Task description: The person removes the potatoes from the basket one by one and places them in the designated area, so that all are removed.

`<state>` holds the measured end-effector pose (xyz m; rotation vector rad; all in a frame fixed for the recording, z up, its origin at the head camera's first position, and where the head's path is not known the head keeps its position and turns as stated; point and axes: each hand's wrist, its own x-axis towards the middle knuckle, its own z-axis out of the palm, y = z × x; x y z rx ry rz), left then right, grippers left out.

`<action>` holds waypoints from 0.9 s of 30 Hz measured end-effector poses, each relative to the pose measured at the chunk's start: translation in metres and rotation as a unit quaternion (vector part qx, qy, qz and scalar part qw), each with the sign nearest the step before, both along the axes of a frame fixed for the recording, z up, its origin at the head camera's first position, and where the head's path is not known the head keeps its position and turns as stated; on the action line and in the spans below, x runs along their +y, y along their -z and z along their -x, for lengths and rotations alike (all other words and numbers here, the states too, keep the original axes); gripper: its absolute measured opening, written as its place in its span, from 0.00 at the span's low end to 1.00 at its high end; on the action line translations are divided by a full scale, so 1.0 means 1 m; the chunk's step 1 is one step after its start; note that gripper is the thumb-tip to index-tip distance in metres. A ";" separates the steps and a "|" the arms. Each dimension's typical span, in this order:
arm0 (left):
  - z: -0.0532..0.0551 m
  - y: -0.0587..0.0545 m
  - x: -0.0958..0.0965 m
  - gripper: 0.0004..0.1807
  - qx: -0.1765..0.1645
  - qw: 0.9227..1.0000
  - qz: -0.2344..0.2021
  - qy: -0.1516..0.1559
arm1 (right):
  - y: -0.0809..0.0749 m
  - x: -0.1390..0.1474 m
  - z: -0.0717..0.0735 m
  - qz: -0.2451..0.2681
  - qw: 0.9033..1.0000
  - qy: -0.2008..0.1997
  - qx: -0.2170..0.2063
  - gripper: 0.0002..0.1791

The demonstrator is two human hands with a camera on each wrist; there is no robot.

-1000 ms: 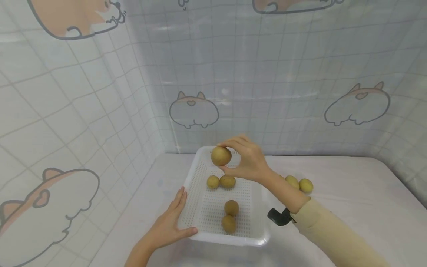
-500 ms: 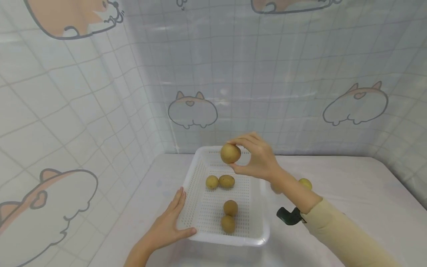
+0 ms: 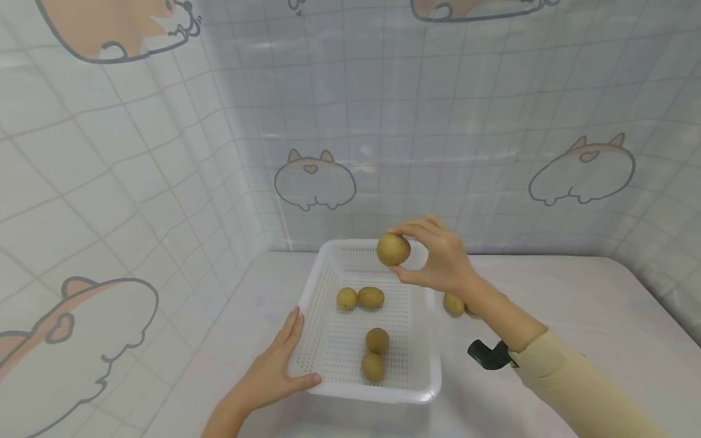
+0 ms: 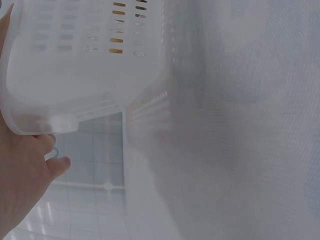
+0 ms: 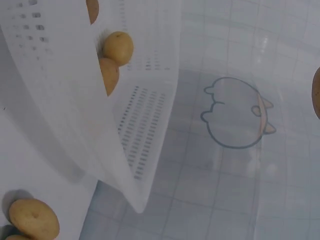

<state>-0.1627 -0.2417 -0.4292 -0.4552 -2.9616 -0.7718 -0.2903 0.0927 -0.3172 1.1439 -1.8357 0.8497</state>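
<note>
A round yellow-brown potato (image 3: 393, 249) is pinched between the thumb and fingers of my right hand (image 3: 440, 255), held up over the basket's back right part. In the right wrist view only a sliver of that potato (image 5: 316, 92) shows at the right edge. The white perforated plastic basket (image 3: 368, 395) stands on the table with several potatoes inside: a pair across the middle (image 3: 370, 297) and a pair near the front (image 3: 373, 367). My left hand (image 3: 274, 371) rests at its front left corner, fingers extended along the left rim, thumb on the front rim.
More potatoes (image 3: 453, 304) lie on the table right of the basket, partly hidden behind my right forearm. A dark green curved piece (image 3: 489, 355) sits at my right cuff. Tiled-pattern sheeting (image 3: 438, 121) with cartoon animals hangs behind the table (image 3: 547, 298) and at its sides.
My right hand has moved right with the potato, from the basket's back middle toward its right rim. My left hand and the basket have stayed almost in place.
</note>
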 end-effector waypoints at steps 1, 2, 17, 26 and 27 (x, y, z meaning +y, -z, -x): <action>0.000 0.000 0.000 0.63 0.002 1.000 0.001 0.000 | 0.000 0.002 0.000 -0.001 1.000 0.002 0.001 0.32; 0.000 0.000 0.000 0.63 0.004 1.000 0.002 0.000 | 0.000 0.004 0.000 -0.003 1.000 0.004 0.003 0.32; 0.000 -0.002 0.000 0.63 -0.003 1.000 -0.007 0.007 | 0.002 0.040 -0.001 -0.022 0.999 0.039 -0.001 0.33; -0.001 -0.002 0.001 0.63 -0.002 1.000 -0.009 0.009 | 0.005 0.067 -0.002 -0.027 0.997 0.074 -0.018 0.31; -0.001 -0.002 0.001 0.63 -0.002 1.000 -0.008 0.009 | 0.006 0.070 -0.002 -0.027 0.996 0.077 -0.019 0.31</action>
